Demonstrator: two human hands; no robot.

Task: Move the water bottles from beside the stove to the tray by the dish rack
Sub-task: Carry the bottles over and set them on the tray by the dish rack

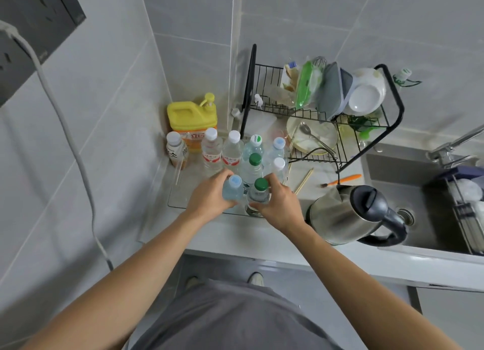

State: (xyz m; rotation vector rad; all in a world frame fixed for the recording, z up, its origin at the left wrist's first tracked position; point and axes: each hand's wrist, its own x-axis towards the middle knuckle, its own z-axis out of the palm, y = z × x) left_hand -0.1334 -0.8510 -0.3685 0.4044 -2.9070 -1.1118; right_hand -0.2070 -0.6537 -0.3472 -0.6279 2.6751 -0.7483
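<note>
left hand [209, 196]: wrapped round blue-capped bottle [232, 191] | right hand [279, 204]: wrapped round green-capped bottle [258, 196] | both bottles upright at front edge of clear tray [178, 200], front of other bottles [231, 150] | dish rack [322, 113] behind-right | kettle [351, 213] right

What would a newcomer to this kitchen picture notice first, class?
Two bare hands meet at the centre, the left hand gripping a blue-capped clear plastic bottle and the right hand a green-capped clear plastic bottle, over a clear tray crowded with bottles. Behind stands a bright yellow detergent jug; to the right, a shiny steel kettle.
</note>
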